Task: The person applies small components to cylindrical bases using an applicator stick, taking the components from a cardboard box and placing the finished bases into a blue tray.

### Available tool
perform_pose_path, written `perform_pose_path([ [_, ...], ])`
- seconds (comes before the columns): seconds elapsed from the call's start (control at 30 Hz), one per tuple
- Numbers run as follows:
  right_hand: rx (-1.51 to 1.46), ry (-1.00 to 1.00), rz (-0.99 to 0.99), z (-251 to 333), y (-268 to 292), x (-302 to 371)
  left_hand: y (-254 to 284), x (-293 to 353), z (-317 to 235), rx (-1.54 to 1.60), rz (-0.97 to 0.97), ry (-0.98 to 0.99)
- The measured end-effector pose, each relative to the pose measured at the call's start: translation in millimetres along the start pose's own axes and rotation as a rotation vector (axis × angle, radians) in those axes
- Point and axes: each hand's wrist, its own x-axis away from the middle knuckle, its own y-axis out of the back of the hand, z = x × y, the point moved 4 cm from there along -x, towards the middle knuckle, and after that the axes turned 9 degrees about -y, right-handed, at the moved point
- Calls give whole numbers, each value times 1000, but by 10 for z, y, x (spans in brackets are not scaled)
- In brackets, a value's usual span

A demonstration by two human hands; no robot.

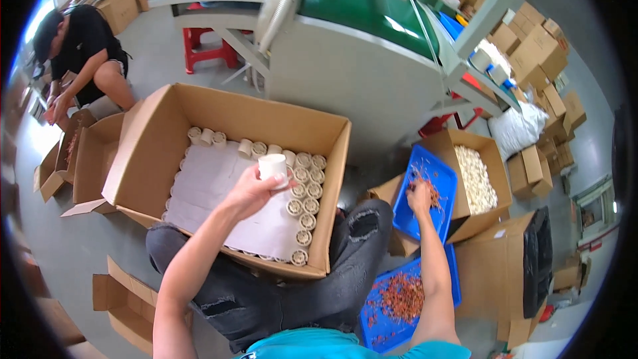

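**White part in the left hand, right hand down in the bits**

From my far-off seat, I see my left hand (252,193) wrapped around a white cup-shaped fitting (271,167), thumb and fingers on its sides. It is up over the big cardboard box (149,133), and its long axis points nearly straight up. My right hand (420,197) is far over to the right, with its fingers down in the orange-red bits (435,197) in the upper blue tray (446,171). I can't tell if it has pinched any, because the fingertips are hidden.

The main thing is the gap between the two. The fitting lies to the left of my right hand, well apart from it. My left hand is the near one, since it has the fitting. The right wall of the box and the right knee (372,216) come in between.

In the box, round fittings (302,221) sit in rows by the right wall, next to a pale sheet (219,179). The lower blue tray (399,271) has a bigger pile of bits (401,297). Right of the upper tray is an open carton (500,183) full of cream-coloured parts (475,176). Past the big box is a machine with a green belt (362,20), and a co-worker (93,53) bends down at the far left.
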Motion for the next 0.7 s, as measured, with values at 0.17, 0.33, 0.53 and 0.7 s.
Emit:
perform_pose_path([
  [0.17,21,-94,26,-19,-21,49,48,12,63,-29,-136,52],
  [0.33,-208,-215,-115,38,217,81,-59,64,-51,-234,-43,60],
  [0.53,-1033,-483,-447,-430,840,-154,-101,45,-74,-249,9,15],
  [0.7,-1481,-395,-358,140,1188,-116,-142,47,-83,-229,57,-25],
])
